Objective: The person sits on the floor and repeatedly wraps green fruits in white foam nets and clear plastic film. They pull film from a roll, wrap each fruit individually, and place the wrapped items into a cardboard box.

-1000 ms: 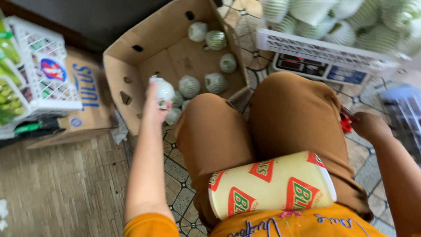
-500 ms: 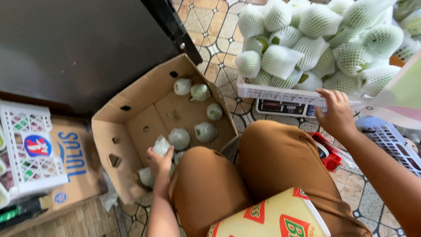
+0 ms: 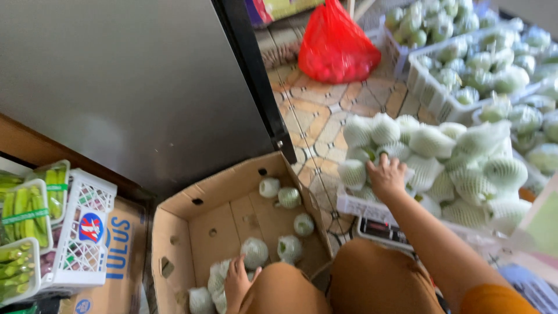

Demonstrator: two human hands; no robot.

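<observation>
My left hand (image 3: 235,283) is down inside an open cardboard box (image 3: 174,232), fingers spread, resting among green fruits in white foam netting (image 3: 254,251) at the box's near end. Several more wrapped fruits (image 3: 289,197) lie scattered on the box floor. My right hand (image 3: 386,176) reaches forward onto a heap of the same net-wrapped fruits (image 3: 459,157) piled in a white basket (image 3: 360,207). Its fingers lie over one fruit at the pile's left edge, and I see nothing lifted. My brown-trousered knees (image 3: 372,279) are at the bottom.
The basket stands on a scale (image 3: 386,232). A dark metal cabinet (image 3: 145,87) fills the upper left. A white crate (image 3: 87,232) and trays of green okra (image 3: 23,215) are at left. A red bag (image 3: 337,46) and more fruit baskets (image 3: 465,64) sit on the tiled floor behind.
My left hand carried a wrapped fruit into the box and now rests low among the fruits there. My right hand rose from my knee to the basket's fruit pile. The view tilted upward.
</observation>
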